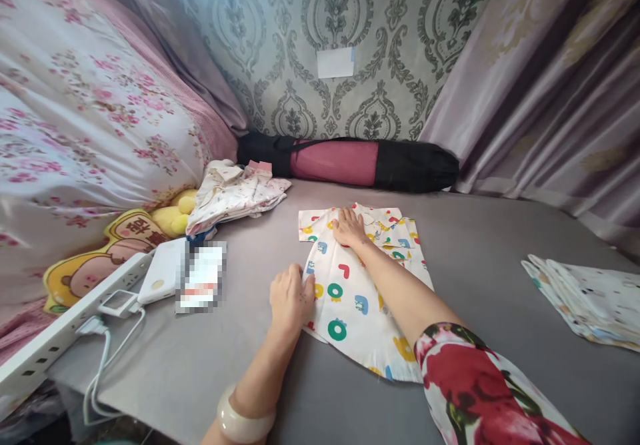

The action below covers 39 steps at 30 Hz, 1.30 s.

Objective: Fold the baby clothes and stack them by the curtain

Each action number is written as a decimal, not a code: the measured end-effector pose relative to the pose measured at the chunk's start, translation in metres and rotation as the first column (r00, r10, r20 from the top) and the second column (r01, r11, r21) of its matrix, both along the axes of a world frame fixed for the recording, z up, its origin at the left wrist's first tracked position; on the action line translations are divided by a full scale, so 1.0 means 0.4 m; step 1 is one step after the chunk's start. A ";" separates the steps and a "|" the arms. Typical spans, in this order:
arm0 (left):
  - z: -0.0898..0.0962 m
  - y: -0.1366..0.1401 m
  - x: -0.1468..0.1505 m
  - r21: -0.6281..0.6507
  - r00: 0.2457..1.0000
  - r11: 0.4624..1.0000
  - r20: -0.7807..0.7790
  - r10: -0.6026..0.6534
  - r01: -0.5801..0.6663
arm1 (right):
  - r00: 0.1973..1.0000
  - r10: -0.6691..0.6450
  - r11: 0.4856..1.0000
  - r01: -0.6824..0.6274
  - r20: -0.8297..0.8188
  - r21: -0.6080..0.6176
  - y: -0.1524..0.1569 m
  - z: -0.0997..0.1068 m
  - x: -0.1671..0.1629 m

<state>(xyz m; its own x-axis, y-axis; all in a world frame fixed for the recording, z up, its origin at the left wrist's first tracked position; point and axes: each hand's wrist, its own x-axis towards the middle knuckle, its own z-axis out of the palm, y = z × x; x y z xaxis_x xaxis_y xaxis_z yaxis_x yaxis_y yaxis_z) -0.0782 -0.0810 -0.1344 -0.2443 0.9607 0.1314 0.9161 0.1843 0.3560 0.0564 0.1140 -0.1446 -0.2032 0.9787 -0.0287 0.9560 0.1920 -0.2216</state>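
A small white short-sleeved shirt (357,305) with colourful letters and animals lies on the grey bed surface, its collar end away from me. My right hand (349,227) rests flat on it near the collar, fingers spread, and that forearm crosses over the shirt's right half. At the shirt's left edge, my left hand (291,298) has its fingers curled closed against the fabric; its fingertips are partly hidden. A pale bangle (246,420) sits on my left wrist.
Folded clothes (243,188) are piled at the back left, and another folded stack (590,298) lies far right. A black and pink rolled bag (345,162) lies along the wall. To the left are a power strip (115,284), a white power bank (163,270), cables and a pig-shaped cushion (95,268).
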 end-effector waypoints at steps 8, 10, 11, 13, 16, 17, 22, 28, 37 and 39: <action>0.013 0.000 0.004 -0.043 0.997 0.998 0.071 0.041 -0.038 | 1.000 0.000 0.999 0.000 0.012 -0.042 0.011 0.029 -0.008; 0.014 -0.001 0.005 -0.035 0.996 0.999 0.082 0.025 -0.022 | 1.000 0.016 0.999 -0.015 0.024 -0.033 0.004 0.047 -0.021; 0.015 -0.001 0.006 -0.028 0.996 0.999 0.087 0.024 -0.022 | 0.999 0.025 1.000 -0.024 0.026 -0.017 -0.003 0.056 -0.032; 0.016 -0.002 0.006 -0.011 0.995 0.999 0.090 0.045 -0.044 | 0.999 0.040 0.998 -0.041 0.014 0.055 -0.019 0.071 -0.062; 0.018 -0.004 0.004 0.010 0.993 0.995 0.062 0.096 -0.096 | 0.995 0.091 0.990 -0.087 -0.035 0.111 -0.048 0.085 -0.117; 0.018 -0.004 0.003 0.012 0.993 0.994 0.053 0.109 -0.109 | 0.992 0.112 0.990 -0.107 -0.050 0.092 -0.056 0.087 -0.136; 0.012 -0.001 0.000 -0.005 0.989 0.991 0.066 0.133 -0.133 | 0.984 0.162 0.986 -0.163 -0.076 -0.016 -0.088 0.086 -0.211; 0.007 0.003 -0.004 -0.019 0.984 0.990 0.109 0.138 -0.137 | 0.992 0.087 0.993 -0.094 -0.090 -0.076 -0.106 0.079 -0.247; 0.009 0.009 -0.008 -0.013 0.988 0.995 0.122 0.095 -0.094 | 0.982 0.052 0.991 -0.073 -0.183 -0.110 -0.095 0.090 -0.229; 0.011 0.012 -0.008 -0.026 0.984 0.997 0.160 0.080 -0.077 | 0.969 0.045 0.991 -0.074 -0.242 -0.113 -0.085 0.088 -0.210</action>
